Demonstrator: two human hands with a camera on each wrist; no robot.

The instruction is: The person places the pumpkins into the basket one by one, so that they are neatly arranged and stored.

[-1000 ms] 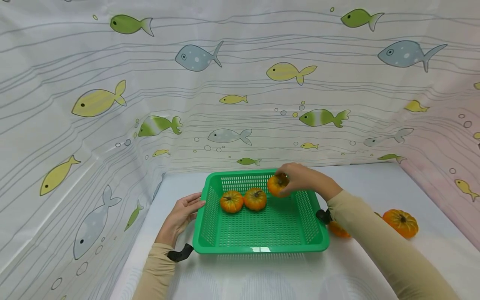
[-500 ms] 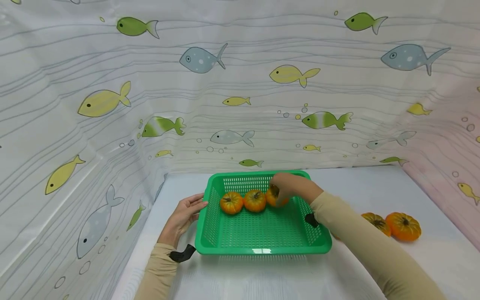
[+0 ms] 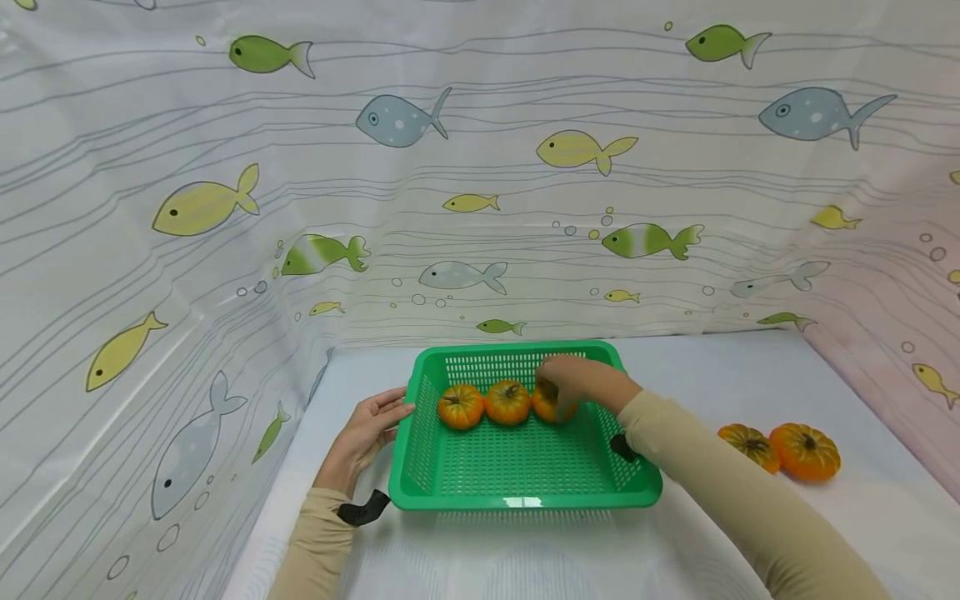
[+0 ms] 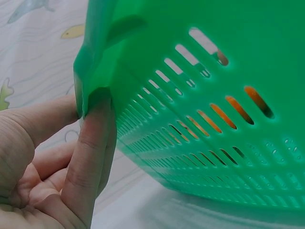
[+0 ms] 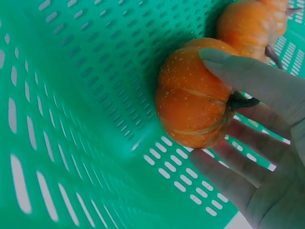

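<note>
Pumpkin (image 5: pixel 193 98) lowered near far basket rim (image 3: pixel 495 348); room nearside.

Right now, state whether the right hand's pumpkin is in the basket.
In: head and right wrist views show the pumpkin within the walls of the green basket.

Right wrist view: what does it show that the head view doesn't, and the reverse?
Only right wrist: the stem of the pumpkin in the right hand, which that hand hides from the head camera.
Only head: the left hand at the basket, two loose pumpkins outside it, the fish-print backdrop.
Both: the right hand, the basket, three pumpkins inside.
</note>
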